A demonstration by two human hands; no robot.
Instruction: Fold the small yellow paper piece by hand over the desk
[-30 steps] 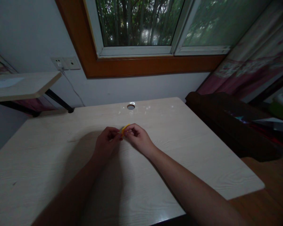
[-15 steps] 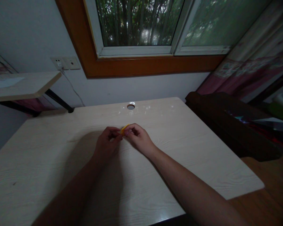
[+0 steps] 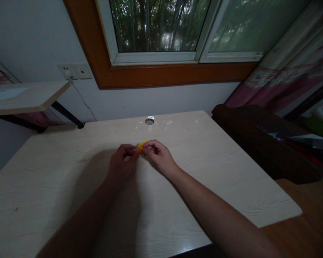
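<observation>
A small yellow piece (image 3: 140, 146), with a narrow end pointing up and to the right, is held between my two hands over the desk. Its kind is too small to make out. My left hand (image 3: 123, 160) pinches it from the left with thumb and forefinger. From the right, the thumb and fingertips of my right hand (image 3: 158, 154) close on it too. The fingertips of both hands nearly meet and cover part of the piece.
Under my hands lies a pale wood-grain desk (image 3: 204, 179) with a round cable hole (image 3: 149, 122) near its back edge. A raised shelf (image 3: 32, 100) on black legs stands at the left. Dark wooden furniture (image 3: 258, 143) borders the desk's right side.
More of the yellow piece shows between the fingertips now, and its narrow end stands out more clearly. Both hands have shifted only slightly.
</observation>
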